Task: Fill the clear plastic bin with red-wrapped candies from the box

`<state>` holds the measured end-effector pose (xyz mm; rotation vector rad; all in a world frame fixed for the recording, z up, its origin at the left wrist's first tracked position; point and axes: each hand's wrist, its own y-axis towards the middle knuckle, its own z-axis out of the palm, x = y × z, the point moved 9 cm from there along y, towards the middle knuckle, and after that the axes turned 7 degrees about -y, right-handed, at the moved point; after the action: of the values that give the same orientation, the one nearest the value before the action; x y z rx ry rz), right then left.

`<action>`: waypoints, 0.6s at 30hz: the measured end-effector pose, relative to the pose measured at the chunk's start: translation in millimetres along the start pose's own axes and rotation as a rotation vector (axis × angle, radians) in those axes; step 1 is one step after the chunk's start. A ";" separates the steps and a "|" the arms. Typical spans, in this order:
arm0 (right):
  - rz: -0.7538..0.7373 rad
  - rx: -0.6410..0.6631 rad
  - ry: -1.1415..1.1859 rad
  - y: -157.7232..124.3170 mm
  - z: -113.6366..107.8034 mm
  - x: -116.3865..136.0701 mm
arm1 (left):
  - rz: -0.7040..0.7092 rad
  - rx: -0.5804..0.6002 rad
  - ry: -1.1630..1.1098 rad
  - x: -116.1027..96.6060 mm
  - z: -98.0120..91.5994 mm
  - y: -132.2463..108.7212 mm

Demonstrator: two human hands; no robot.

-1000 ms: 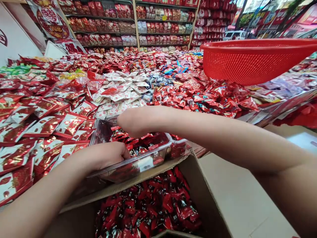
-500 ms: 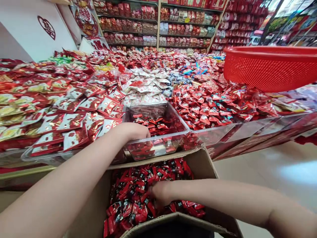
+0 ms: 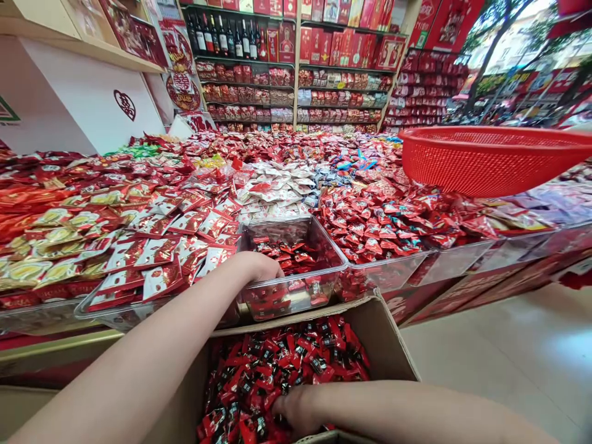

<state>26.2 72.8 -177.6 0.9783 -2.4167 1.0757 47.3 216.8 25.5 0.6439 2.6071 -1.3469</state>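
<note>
My left hand [image 3: 255,267] rests on the near left corner of a clear plastic bin [image 3: 296,290], gripping its rim. The bin holds a shallow layer of red-and-black wrapped candies [image 3: 287,250]. Below it stands an open cardboard box [image 3: 383,345] full of the same candies [image 3: 287,370]. My right hand [image 3: 296,410] is down inside the box, its fingers buried in the candies near the front wall; whether it holds any I cannot tell.
A wide display of red, white and gold candy packets [image 3: 139,228] spreads behind the bin. A red mesh basket [image 3: 485,160] sits on the pile at right. Shelves of red boxes and bottles [image 3: 296,68] line the back. Tiled floor [image 3: 509,357] lies to the right.
My right hand left the clear bin and went down into the cardboard box, then slid toward its front. My left hand stayed on the bin's corner. The view tilted up.
</note>
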 end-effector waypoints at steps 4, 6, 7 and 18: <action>-0.017 0.138 -0.018 1.2 2.7 20.0 | -0.007 -0.032 0.023 -2.6 -2.1 0.4; -0.027 0.165 -0.018 2.3 1.7 24.4 | 0.001 -0.044 0.036 -4.9 -3.2 1.2; -0.022 0.187 -0.029 1.5 2.0 24.1 | 0.007 -0.046 0.037 -5.8 -3.3 1.8; -0.128 -0.136 1.093 -108.3 -113.5 6.9 | 0.002 -0.039 -0.063 -4.8 1.2 7.7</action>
<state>98.5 102.2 -41.3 0.3145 -1.4710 0.9970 54.9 218.3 20.5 0.5886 2.5754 -1.2900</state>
